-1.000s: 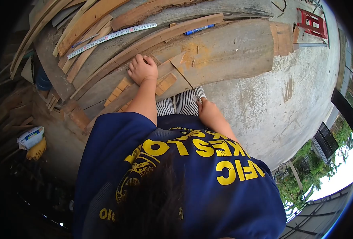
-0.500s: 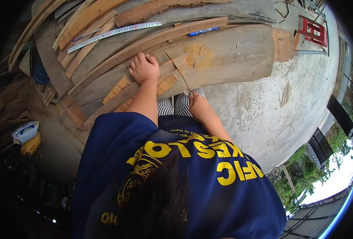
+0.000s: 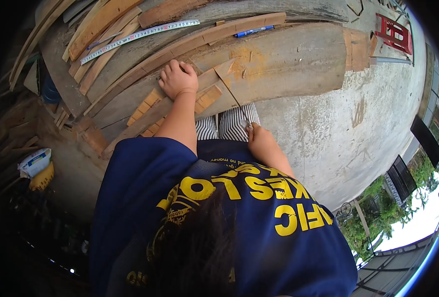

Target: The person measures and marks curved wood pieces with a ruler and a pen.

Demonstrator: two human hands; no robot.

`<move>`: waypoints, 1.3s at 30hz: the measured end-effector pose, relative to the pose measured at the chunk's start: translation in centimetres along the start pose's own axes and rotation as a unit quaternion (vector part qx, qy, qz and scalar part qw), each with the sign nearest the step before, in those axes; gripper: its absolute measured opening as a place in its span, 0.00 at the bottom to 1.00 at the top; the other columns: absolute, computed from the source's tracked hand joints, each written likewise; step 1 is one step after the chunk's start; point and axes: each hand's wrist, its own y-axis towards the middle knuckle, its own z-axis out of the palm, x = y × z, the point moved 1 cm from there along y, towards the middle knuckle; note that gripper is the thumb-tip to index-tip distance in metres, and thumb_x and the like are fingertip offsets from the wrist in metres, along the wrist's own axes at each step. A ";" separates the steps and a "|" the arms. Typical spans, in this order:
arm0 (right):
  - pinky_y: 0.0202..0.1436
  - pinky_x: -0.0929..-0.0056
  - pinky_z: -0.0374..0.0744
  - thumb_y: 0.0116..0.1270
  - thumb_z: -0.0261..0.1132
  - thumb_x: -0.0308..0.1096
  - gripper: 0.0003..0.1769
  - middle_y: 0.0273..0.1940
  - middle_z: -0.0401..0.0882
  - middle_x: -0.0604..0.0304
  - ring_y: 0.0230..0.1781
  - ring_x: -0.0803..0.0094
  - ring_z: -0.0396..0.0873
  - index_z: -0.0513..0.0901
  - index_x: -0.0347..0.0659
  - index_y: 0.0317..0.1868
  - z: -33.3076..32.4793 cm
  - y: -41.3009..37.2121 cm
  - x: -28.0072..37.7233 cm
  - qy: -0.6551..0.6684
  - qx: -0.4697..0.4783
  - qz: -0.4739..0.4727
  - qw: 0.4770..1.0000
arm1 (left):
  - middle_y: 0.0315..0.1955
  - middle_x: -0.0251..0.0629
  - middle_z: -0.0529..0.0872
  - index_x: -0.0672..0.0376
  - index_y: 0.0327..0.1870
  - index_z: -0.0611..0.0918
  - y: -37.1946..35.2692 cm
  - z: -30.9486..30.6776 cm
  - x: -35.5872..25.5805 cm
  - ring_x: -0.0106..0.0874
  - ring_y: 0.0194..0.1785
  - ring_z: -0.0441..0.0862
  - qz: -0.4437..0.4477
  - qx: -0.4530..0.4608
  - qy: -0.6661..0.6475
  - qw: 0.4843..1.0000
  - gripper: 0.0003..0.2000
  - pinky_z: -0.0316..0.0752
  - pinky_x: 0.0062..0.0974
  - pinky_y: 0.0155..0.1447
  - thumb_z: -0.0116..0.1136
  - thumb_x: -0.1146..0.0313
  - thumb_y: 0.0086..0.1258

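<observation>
My left hand [image 3: 178,78] presses down, fingers curled, on a narrow wooden strip [image 3: 207,96] that lies across a wide weathered plank [image 3: 288,62]. My right hand [image 3: 260,139] is just off the plank's near edge, above my striped trousers, and grips the handle of a thin-bladed saw [image 3: 236,104]. The blade runs from that hand up to the strip, meeting the wood a little to the right of my left hand. The saw's handle is mostly hidden inside my fist.
A measuring tape [image 3: 140,33] and a blue pen [image 3: 251,31] lie on stacked planks farther back. A red stool [image 3: 395,32] stands on the concrete floor [image 3: 338,143] at the right. Wood offcuts and a white bag [image 3: 33,162] lie at the left.
My right hand pushed the saw forward toward the strip half a second ago and has now drawn back toward my body. My left hand has stayed pressed on the strip.
</observation>
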 end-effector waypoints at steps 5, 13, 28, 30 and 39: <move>0.44 0.47 0.76 0.70 0.49 0.37 0.16 0.32 0.79 0.33 0.37 0.37 0.78 0.77 0.30 0.39 -0.3 3.1 2.3 -0.008 -0.022 -0.036 0.999 | 0.37 0.39 0.81 0.55 0.37 0.77 -0.3 0.0 0.0 0.40 0.48 0.75 -0.001 0.003 0.001 1.000 0.13 0.65 0.40 0.54 0.44 0.57 0.67; 0.46 0.47 0.74 0.70 0.50 0.38 0.17 0.35 0.78 0.31 0.41 0.35 0.76 0.77 0.29 0.39 -2.3 1.2 1.8 -0.019 0.059 -0.012 0.998 | 0.37 0.40 0.81 0.56 0.37 0.77 -0.1 0.0 0.0 0.40 0.47 0.75 0.005 -0.014 -0.003 1.000 0.13 0.65 0.40 0.54 0.44 0.57 0.67; 0.45 0.48 0.74 0.70 0.51 0.38 0.17 0.34 0.77 0.29 0.41 0.33 0.75 0.72 0.29 0.45 -2.5 1.1 1.6 -0.065 0.071 -0.010 0.995 | 0.37 0.39 0.81 0.55 0.38 0.77 -0.3 0.2 0.3 0.40 0.48 0.75 -0.010 0.008 -0.011 1.000 0.13 0.65 0.41 0.56 0.45 0.57 0.66; 0.41 0.51 0.75 0.68 0.54 0.34 0.17 0.31 0.77 0.31 0.37 0.35 0.76 0.66 0.33 0.53 -3.9 -0.7 1.6 -0.023 0.024 -0.005 0.999 | 0.38 0.39 0.80 0.55 0.37 0.77 0.0 0.2 0.2 0.39 0.48 0.75 -0.003 -0.003 -0.017 1.000 0.13 0.64 0.41 0.56 0.45 0.57 0.66; 0.42 0.65 0.76 0.58 0.65 0.25 0.30 0.46 0.79 0.43 0.40 0.58 0.82 0.65 0.38 0.61 -11.1 -4.6 7.9 0.139 0.079 -0.155 0.975 | 0.37 0.37 0.80 0.54 0.38 0.77 0.0 0.0 0.1 0.38 0.48 0.75 -0.012 -0.009 -0.024 1.000 0.12 0.65 0.41 0.56 0.45 0.56 0.66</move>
